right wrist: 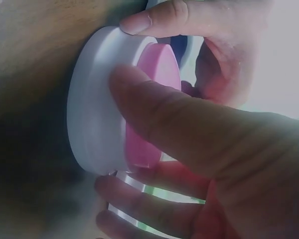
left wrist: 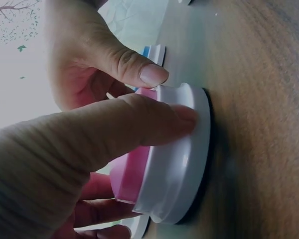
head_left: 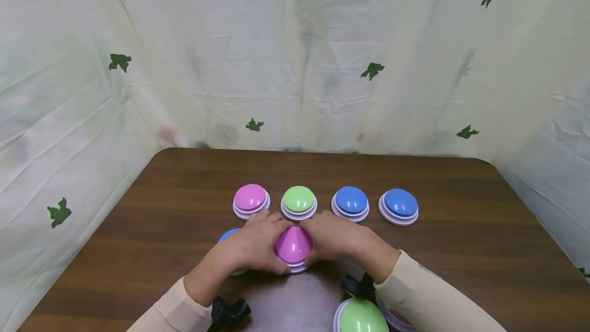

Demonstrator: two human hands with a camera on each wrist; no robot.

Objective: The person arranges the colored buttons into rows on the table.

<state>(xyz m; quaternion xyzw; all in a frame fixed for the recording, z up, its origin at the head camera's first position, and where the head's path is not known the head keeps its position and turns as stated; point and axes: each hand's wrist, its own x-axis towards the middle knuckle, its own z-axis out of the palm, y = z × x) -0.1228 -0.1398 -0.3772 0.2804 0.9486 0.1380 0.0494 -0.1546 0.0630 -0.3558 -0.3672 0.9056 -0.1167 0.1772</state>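
Pink button [head_left: 293, 246] pinched between your left grip [head_left: 261, 242] and right grip [head_left: 333, 237], with neighbours close by.
At the head view's lower centre, both grips are curled in to the button's width, thumbs on its white base [left wrist: 172, 167]; whether it sits flat on the counter [head_left: 451, 250] is unclear. Uneven squeezing could tilt or skid it, and a thumb sliding up might press it. Your left grip partly hides the blue button [head_left: 228, 234], inviting a nudge; at lower right, your black wrist device [head_left: 358, 287] could catch the green button [head_left: 363, 317].
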